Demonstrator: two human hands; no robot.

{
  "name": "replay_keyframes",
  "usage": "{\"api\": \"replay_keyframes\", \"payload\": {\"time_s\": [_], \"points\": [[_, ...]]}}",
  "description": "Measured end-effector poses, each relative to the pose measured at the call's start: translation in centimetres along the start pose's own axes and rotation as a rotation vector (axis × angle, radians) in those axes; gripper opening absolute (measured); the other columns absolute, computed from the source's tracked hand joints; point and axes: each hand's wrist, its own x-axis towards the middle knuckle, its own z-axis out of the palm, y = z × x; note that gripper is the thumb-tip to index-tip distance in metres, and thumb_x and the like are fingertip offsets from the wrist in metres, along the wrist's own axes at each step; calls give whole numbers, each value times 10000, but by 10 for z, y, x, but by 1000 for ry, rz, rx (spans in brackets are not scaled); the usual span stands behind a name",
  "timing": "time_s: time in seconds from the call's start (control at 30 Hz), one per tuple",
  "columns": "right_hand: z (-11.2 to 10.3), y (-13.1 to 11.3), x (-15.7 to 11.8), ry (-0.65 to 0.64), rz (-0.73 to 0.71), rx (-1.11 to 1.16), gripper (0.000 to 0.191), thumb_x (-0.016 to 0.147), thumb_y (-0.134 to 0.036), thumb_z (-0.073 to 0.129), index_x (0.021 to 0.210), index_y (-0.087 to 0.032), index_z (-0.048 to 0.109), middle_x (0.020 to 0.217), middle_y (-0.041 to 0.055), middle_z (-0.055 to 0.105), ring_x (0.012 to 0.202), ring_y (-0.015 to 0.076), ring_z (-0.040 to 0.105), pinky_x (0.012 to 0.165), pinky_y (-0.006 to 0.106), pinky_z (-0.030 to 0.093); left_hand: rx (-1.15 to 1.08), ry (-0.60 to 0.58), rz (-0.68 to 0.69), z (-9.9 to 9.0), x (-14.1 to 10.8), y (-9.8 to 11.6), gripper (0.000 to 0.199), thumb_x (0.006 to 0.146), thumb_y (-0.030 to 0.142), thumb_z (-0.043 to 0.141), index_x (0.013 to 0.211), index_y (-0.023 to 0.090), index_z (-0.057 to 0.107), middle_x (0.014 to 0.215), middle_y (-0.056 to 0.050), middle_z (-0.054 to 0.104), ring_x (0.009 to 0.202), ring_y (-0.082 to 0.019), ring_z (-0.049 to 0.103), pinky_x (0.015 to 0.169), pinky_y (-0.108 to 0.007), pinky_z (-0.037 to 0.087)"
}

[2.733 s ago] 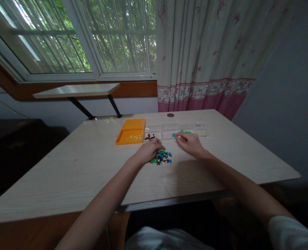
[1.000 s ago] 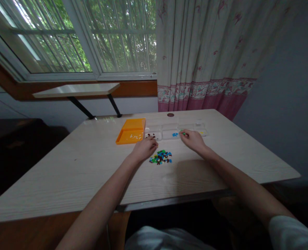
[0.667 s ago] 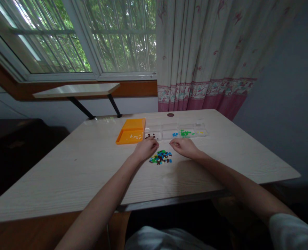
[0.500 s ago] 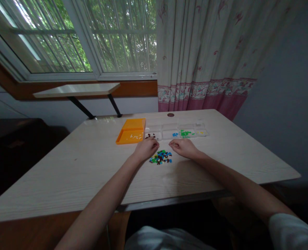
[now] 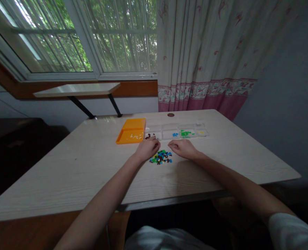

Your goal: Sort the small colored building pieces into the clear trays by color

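A loose pile of tiny plastic pieces (image 5: 160, 157) in brown, blue, green and yellow lies on the table. My left hand (image 5: 149, 147) is closed at the pile's upper left edge, its fingers curled inward. Facing it, my right hand (image 5: 181, 147) is closed too, thumb and fingers pinched at the pile's upper right. Whatever either hand holds is too small or hidden. Behind them, clear trays (image 5: 170, 134) hold brown pieces (image 5: 150, 135), blue pieces (image 5: 175, 134), green pieces (image 5: 185, 133) and yellow pieces (image 5: 201, 132) in separate compartments. White pieces (image 5: 136, 136) sit in an orange box (image 5: 124, 137).
The orange box's lid (image 5: 134, 123) stands open at its back. A pale wooden table (image 5: 91, 173) carries everything, with a round brown cable cover (image 5: 170, 115) near its far edge. A raised shelf (image 5: 78, 89) on black legs stands at the back left.
Both hands have shifted very slightly toward each other above the pile. The pile and the sorted pieces look the same.
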Motion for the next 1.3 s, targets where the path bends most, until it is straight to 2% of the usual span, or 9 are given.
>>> {"api": "replay_keyframes", "payload": {"time_s": [0.13, 0.23, 0.6, 0.77, 0.83, 1.03, 1.3], "points": [[0, -3, 0, 38, -44, 31, 190, 819, -299, 493, 870, -209, 652, 697, 8, 639, 620, 111, 559, 587, 200, 364, -150, 80, 86, -4, -1, 7, 206, 843, 274, 434, 850, 163, 607, 873, -44, 571, 834, -149, 544, 755, -255, 413], [1, -6, 0, 80, -77, 55, 177, 808, -297, 517, 874, -198, 648, 729, 18, 633, 670, 115, 564, 630, 199, 383, -245, 116, 131, -7, -1, 12, 201, 843, 288, 451, 849, 165, 610, 844, -34, 568, 812, -137, 536, 757, -250, 407], [7, -5, 0, 183, -149, 94, 149, 800, -281, 545, 849, -189, 651, 727, 17, 632, 650, 104, 559, 623, 192, 391, -346, 166, 186, -1, 0, 12, 201, 828, 317, 499, 839, 155, 618, 807, -36, 563, 752, -128, 524, 674, -233, 408], [3, -4, 0, 254, -189, 112, 142, 809, -262, 528, 847, -186, 642, 710, 15, 628, 635, 103, 554, 615, 199, 400, -380, 210, 174, -5, 1, 9, 178, 828, 283, 501, 830, 154, 624, 788, -32, 574, 730, -118, 515, 676, -227, 397], [-3, -3, -1, 302, -216, 124, 151, 822, -258, 511, 844, -181, 639, 701, 18, 625, 629, 102, 550, 621, 201, 406, -365, 178, 146, -7, 1, 5, 166, 815, 265, 510, 815, 149, 629, 786, -35, 583, 729, -121, 515, 663, -222, 393], [-22, 5, -3, 478, -277, 93, 145, 828, -236, 511, 819, -164, 637, 673, 26, 628, 586, 93, 538, 603, 206, 408, -340, -99, 101, -5, 0, -7, 189, 769, 283, 535, 795, 149, 666, 709, -31, 614, 635, -112, 529, 578, -197, 379], [-24, 8, -2, 526, -328, 65, 113, 820, -206, 522, 824, -166, 628, 730, 40, 656, 640, 109, 568, 623, 221, 425, -338, -120, 126, -1, 0, -8, 188, 756, 288, 543, 788, 150, 667, 695, -28, 616, 607, -103, 525, 562, -187, 382]]}}
